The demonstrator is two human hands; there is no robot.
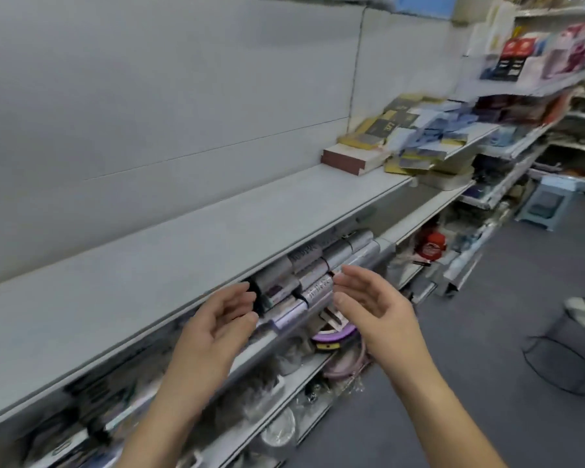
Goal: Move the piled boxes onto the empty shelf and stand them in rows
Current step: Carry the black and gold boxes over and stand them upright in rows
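A long grey shelf (pixel 169 244) runs bare from the left to mid-frame. At its far right end lies a loose pile of boxes (pixel 416 136), blue, yellow and dark, with a thick brown-edged box (pixel 348 159) nearest me. My left hand (pixel 217 319) and my right hand (pixel 368 298) hover side by side in front of the shelf edge, palms facing each other, fingers relaxed, holding nothing. Both are well short of the pile. Behind them, silver and lilac packets (pixel 304 282) sit on the shelf below.
Lower shelves hold packets, a purple ribbon spool (pixel 335 334) and clear wrapped goods. More stocked shelves stand at the right. On the grey floor are a black wire basket (pixel 568 349) and a pale blue stool (pixel 547 204).
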